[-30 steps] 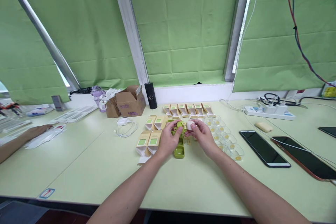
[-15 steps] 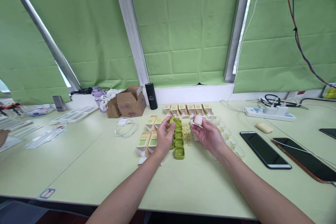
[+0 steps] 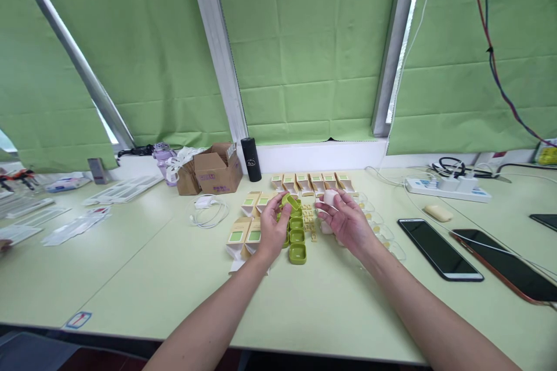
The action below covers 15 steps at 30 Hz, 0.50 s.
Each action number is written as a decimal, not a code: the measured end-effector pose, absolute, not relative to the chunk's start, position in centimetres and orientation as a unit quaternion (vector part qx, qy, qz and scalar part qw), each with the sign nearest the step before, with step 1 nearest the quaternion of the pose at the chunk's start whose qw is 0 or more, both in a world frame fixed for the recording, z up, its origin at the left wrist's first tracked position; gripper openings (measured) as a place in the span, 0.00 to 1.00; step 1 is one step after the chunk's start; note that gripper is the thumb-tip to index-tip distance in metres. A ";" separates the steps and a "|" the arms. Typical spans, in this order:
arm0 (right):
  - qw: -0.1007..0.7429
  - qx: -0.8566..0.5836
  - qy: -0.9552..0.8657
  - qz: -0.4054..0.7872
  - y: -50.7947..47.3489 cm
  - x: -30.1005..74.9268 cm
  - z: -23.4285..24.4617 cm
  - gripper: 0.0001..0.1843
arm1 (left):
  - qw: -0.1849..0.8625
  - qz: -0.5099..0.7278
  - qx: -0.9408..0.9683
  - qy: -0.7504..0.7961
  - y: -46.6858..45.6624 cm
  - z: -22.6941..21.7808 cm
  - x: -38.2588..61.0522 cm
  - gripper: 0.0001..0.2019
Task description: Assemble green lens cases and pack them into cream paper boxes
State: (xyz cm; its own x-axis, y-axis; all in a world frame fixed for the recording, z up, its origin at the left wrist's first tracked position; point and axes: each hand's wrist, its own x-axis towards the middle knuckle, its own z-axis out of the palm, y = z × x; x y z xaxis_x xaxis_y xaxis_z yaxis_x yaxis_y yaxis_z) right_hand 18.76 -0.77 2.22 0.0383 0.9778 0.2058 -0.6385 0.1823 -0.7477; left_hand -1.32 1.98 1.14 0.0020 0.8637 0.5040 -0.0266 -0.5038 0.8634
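My left hand is closed around a small olive-green silicone case, tilted, with its hollow side showing. Below it on the table stand more green cases in rows, partly covered by that hand. My right hand grips a small whitish-pink rounded block between thumb and fingers, a short way right of the green case. Other whitish blocks lie under the right hand, mostly hidden. Small yellow pieces sit in a grid between the hands. Clear plastic pieces with yellow spots lie right of my right hand.
Open card boxes stand left of the green cases, with another row behind. Further back are a cardboard carton, black bottle and white charger. Phones and a power strip lie right. Another person's hand shows at left.
My right hand has turned the whitish block slightly and shifted a little, its fingers moving over it. My left hand stays almost still. The other person's hand at the left edge has moved lower.
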 end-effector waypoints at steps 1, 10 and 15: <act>0.682 -0.238 -0.357 0.592 -0.8 18.8 2.3 0.22 | 0.359 0.618 0.609 0.345 2.0 1.1 -1.3 0.27; 0.703 -0.269 -0.396 0.525 -1.2 18.3 2.6 0.25 | 0.346 0.616 0.618 0.345 2.1 0.7 -1.3 0.27; 0.689 -0.306 -0.453 0.476 -1.4 18.7 3.4 0.26 | 0.339 0.619 0.620 0.342 2.1 0.7 -1.3 0.26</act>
